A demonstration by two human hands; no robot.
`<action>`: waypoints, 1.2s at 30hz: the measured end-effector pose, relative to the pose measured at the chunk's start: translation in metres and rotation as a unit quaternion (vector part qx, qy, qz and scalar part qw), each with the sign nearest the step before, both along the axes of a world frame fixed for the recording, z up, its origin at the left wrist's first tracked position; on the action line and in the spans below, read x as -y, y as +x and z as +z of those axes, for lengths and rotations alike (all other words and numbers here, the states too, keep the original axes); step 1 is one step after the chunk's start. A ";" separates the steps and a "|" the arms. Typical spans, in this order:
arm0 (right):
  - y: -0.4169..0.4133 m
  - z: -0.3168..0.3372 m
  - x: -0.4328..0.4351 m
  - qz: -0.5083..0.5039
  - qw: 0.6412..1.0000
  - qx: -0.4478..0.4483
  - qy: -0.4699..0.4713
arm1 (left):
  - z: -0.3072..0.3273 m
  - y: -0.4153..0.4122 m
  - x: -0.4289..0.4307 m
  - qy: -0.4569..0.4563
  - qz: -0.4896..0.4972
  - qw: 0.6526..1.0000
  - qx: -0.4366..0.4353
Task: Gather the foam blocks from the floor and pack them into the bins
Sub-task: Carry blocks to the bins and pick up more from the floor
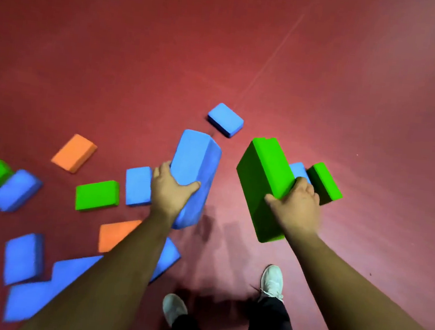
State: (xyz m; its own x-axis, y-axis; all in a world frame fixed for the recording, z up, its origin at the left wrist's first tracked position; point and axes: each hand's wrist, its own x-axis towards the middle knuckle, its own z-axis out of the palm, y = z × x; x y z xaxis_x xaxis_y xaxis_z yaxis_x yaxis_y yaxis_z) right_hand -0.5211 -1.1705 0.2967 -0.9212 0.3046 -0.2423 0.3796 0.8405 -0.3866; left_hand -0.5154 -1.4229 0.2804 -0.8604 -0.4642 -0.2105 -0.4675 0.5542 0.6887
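My left hand [171, 189] grips a blue foam block [195, 167] above the floor, thumb across its top face. My right hand [297, 201] grips a large green foam block [258, 186] by its edge; it looks like two green blocks pressed together. Just beyond that hand lie a small blue block [298, 170] and a green block [324, 183]. Another blue block [225, 119] lies farther ahead. Several blue, green and orange blocks are scattered on the floor at left, such as an orange block [74, 152] and a green block [97, 195]. No bin is in view.
The floor [330, 69] is dark red and stretches bare ahead and to the right. My two feet in white shoes [273, 281] stand at the bottom centre. More blue blocks [23, 258] lie at the lower left, partly hidden by my left arm.
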 end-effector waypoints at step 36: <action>0.265 0.148 0.192 0.756 0.632 -0.049 -0.165 | 0.181 0.526 -0.113 -0.105 0.811 0.571 -0.073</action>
